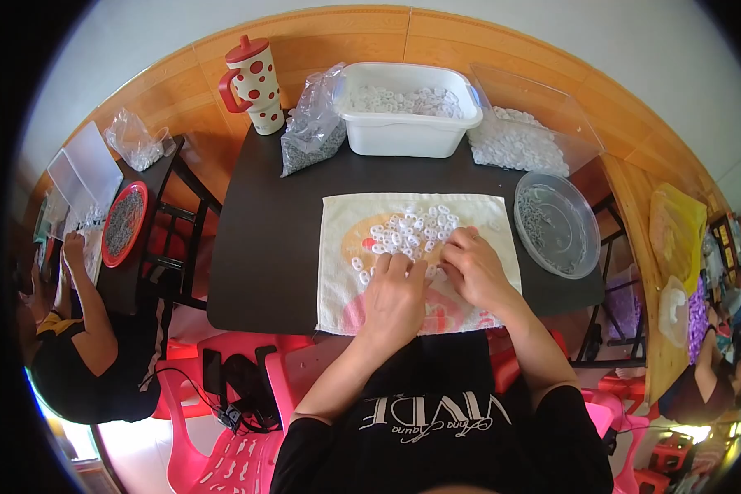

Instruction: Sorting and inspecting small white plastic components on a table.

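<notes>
A heap of small white oval plastic pieces with holes lies on a cream towel with a printed picture. At the heap's near edge, my left hand is closed, its fingers bent down and its thumb beside them. Just right of it, my right hand is closed too, fingertips pressed together by the pieces. Whatever sits in either hand's fingertips is hidden from above. A few loose white pieces lie left of the heap, beside my left hand.
Along the dark table's back stand a spotted tumbler, a bag of grey bits, a white tub of white pieces and a clear bag of white pieces. Right of the towel is a round clear tub. Another person works at left.
</notes>
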The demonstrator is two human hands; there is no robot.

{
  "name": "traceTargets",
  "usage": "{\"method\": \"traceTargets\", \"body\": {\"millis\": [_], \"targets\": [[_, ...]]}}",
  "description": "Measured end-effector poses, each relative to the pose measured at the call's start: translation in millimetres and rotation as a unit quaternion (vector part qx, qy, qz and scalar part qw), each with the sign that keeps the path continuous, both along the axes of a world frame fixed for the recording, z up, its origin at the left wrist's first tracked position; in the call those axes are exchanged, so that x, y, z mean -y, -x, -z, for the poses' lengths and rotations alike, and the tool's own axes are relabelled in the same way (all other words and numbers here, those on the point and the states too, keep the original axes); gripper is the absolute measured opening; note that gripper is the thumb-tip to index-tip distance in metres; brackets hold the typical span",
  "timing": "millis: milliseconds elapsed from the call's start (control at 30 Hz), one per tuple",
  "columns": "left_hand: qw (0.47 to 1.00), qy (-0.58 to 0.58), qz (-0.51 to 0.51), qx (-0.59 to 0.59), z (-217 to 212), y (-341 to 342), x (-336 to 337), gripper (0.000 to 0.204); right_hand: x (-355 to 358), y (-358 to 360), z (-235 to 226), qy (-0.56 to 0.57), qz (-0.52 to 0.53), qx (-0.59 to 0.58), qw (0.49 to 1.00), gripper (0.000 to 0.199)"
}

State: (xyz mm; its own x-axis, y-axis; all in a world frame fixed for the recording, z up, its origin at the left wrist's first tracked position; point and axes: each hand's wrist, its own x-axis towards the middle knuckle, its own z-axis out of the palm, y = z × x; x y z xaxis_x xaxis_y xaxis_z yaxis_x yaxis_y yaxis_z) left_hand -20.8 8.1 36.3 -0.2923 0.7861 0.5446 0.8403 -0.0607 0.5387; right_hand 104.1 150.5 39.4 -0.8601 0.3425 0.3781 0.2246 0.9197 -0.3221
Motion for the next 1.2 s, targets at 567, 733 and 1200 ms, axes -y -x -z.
{"method": "traceTargets", "body": {"millis": [567,733,1200], "targets": [[0.822,-0.055,0.157,0.545,19.1,13.3,2.9,0.026,36.5,-33.6,13.5,0.03,-0.028,-0.051,0.998,0.018],[0.79,-0.02,0.17,0.588,20.7,7.8,8.8,0.028,36.9,-39.9,16.9,0.199,-0.02,-0.116,0.973,0.023],[0.996,0.005,0.053,0.076,17.7,-10.5,5.2,0.024,48.3,-44.1,13.4,0.489,-0.017,-0.295,0.821,0.017]]}}
